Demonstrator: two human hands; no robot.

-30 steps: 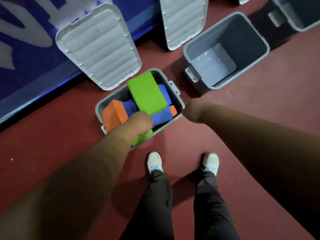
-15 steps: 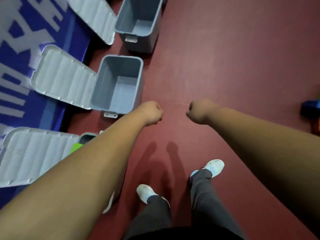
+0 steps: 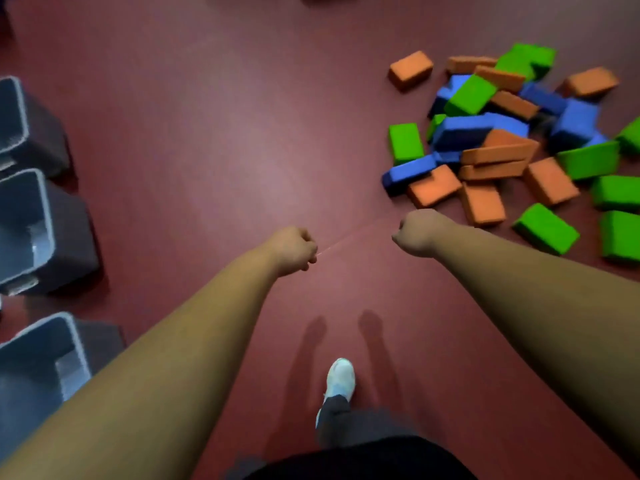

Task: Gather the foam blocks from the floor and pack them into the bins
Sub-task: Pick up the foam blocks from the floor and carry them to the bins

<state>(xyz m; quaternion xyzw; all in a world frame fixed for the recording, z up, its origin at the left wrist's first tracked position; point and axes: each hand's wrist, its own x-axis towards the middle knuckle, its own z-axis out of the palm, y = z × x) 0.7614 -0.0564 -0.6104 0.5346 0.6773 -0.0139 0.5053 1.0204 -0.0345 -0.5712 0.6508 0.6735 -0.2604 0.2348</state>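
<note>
From my feed I see three grey bins (image 3: pixel 24 230) standing in a row on the floor (image 3: pixel 207 133) along the person's left side, all uncovered and cut off by the picture's edge. The middle bin (image 3: pixel 31 244) shows a pale bare bottom and grey inner walls. The near bin (image 3: pixel 38 368) shows a dark inside with a pale patch low down. Of the far bin (image 3: pixel 14 116) I can only make out the rim and a strip of wall, too blurred for me to tell what it holds. The blocks (image 3: pixel 485 133) lie well apart from the bins, heaped on the floor ahead and to the person's right: orange, green and blue pieces piled over one another, with loose ones round the heap. One orange block (image 3: pixel 410 69) sits off its far side, and one green block (image 3: pixel 545 228) lies just beyond the right forearm. The left hand (image 3: pixel 294 251) is curled into a fist with nothing in it, and the right hand (image 3: pixel 419 233) is the same. Both are held out over bare floor, near each other but not touching. One white shoe (image 3: pixel 341 379) shows below them.
</note>
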